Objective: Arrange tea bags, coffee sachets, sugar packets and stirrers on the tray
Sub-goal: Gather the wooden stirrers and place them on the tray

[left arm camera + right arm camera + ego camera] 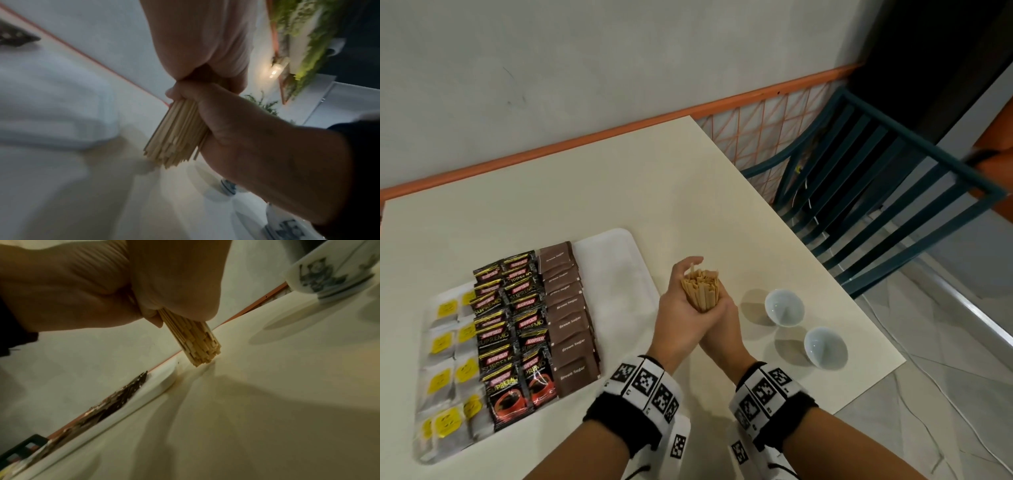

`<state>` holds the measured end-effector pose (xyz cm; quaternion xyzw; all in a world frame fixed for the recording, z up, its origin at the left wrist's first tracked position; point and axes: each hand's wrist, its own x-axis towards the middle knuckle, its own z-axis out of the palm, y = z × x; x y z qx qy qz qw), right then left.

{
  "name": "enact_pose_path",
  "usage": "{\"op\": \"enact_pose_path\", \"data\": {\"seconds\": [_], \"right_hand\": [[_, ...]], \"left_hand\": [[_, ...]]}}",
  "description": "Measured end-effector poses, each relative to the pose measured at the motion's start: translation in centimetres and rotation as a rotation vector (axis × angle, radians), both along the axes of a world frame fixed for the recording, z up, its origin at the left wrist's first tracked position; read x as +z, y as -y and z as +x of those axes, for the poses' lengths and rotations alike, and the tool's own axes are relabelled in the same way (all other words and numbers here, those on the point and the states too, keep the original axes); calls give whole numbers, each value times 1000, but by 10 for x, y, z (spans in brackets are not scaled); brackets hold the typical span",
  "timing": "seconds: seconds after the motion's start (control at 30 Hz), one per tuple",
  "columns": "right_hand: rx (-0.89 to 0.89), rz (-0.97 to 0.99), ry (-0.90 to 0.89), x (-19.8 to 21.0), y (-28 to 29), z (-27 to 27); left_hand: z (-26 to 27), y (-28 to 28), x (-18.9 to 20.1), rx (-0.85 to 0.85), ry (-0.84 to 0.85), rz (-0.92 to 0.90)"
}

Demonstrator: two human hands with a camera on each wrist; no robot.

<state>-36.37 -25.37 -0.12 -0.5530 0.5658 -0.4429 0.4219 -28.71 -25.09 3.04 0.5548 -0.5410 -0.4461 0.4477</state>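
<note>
Our cream bench (592, 192) meets a grey wall (551, 68); both hands, left (681, 318) and right (722, 325), grip upright stirrers (700, 287) near its right edge.

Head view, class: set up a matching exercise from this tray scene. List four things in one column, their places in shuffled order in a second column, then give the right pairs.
Things
1. tea bags
2. brown sugar packets
3. stirrers
4. white cups

Places
A. on the table, right of the hands
B. leftmost rows on the tray
C. held upright between both hands, left hand and right hand
D. on the tray, beside its bare right end

Pairs: 1-B, 2-D, 3-C, 4-A
</note>
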Motion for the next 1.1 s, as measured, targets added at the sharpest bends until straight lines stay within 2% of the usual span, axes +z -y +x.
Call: {"op": "enact_pose_path", "data": {"seconds": [0.13,0.33,0.63,0.73,0.8,0.83,0.93,0.97,1.0,1.1], "right_hand": [[2,33,-60,-15,-4,-5],[-6,75,-17,-22,-8,-8],[32,2,-87,-25,-9,-11],[53,-15,-38,-24,-7,-10],[81,3,-46,-22,-7,-9],[91,11,-57,-20,-6,-8],[83,50,-44,-15,-7,-7],[76,47,-63,-14,-7,-7],[76,34,-71,-10,-8,-7],[92,-57,-241,-1,-9,-9]], "left_hand": [[-8,-7,-10,30,43,-22],[-12,-10,-16,63,10,-1],[-9,-11,-25,76,-9,48],[-2,-12,-19,-15,-31,76],[7,-12,-6,-119,-17,3],[11,-11,3,-146,62,-103],[12,0,32,-143,454,-512],[9,6,38,-165,568,-582],[4,10,43,-225,682,-571],[-5,12,28,-452,981,-280]]}}
